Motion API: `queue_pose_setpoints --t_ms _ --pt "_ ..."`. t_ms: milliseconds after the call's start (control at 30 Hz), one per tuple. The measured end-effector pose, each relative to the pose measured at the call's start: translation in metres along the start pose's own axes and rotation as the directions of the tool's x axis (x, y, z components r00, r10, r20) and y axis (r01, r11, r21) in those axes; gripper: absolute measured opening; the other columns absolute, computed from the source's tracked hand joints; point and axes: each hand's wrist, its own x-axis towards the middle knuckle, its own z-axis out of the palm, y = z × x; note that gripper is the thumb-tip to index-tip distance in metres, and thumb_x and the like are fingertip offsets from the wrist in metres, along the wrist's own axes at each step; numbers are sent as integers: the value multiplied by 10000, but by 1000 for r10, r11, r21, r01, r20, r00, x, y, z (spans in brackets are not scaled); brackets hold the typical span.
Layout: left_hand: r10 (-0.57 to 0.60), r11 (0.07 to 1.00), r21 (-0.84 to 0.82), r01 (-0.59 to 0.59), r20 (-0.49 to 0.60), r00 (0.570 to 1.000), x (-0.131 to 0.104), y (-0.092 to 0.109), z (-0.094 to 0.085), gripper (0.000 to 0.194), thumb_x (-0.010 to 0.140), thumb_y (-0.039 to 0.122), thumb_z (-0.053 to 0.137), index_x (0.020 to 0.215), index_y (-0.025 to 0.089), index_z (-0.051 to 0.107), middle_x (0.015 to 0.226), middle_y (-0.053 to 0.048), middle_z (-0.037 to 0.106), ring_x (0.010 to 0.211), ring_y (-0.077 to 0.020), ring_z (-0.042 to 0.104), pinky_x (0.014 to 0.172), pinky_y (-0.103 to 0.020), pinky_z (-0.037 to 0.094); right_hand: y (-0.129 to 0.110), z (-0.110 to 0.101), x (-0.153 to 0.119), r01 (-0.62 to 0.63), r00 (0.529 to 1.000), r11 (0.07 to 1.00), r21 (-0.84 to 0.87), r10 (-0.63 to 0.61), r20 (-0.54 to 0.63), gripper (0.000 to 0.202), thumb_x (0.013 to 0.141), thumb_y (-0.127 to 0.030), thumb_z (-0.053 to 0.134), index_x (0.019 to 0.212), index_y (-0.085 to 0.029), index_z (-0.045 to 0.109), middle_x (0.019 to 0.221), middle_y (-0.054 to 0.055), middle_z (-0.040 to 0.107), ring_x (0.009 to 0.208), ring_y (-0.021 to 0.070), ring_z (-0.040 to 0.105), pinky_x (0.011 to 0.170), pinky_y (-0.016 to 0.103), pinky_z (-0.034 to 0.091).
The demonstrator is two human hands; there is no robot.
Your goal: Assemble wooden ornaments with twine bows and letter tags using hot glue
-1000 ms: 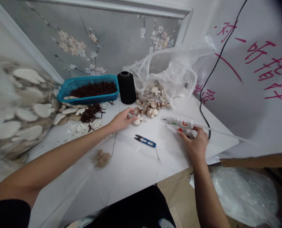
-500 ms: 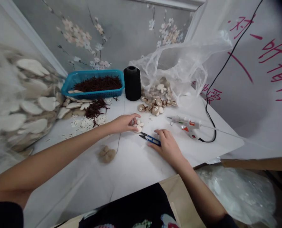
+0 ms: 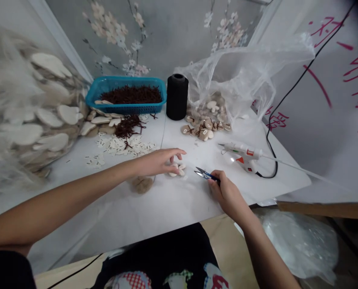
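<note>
Nearer the wearer than the black spool [image 3: 177, 98], the right hand [image 3: 229, 196] pinches blue snips [image 3: 208, 175], probably light and stiff, best held by the handles; the left hand [image 3: 154, 162], fingers parted, meets a cream piece [image 3: 182, 170], likely soft, suiting an edge grip.

The one view looks from the person's head, above the near edge of the surface [image 3: 179, 208], facing forward and down. It sits near, the left hand [image 3: 160, 161] and right hand [image 3: 228, 194] falling mid-view, and spans from the lap [image 3: 159, 257] below that edge to the panel [image 3: 175, 36] beyond the far edge.
</note>
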Motion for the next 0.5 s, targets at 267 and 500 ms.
queue_pose_setpoints --t_ms 267,500 --pt "-58 993 -103 53 -42 997 6 -2 14 718 729 285 648 1378 224 346 1185 -67 609 747 -136 591 651 -233 416 -21 5 -4 151 989 989 4 -151 -7 328 976 -311 351 1212 -191 544 1044 99 663 910 220 661 773 323 517" --pt "41 998 41 -37 -100 994 0 -8 23 666 757 234 601 1376 272 358 1144 -29 645 786 -149 619 713 -239 429 -24 20 2 202 979 976 -77 -200 31 355 986 -303 343 1238 -189 566 939 92 655 852 231 667 735 332 524"
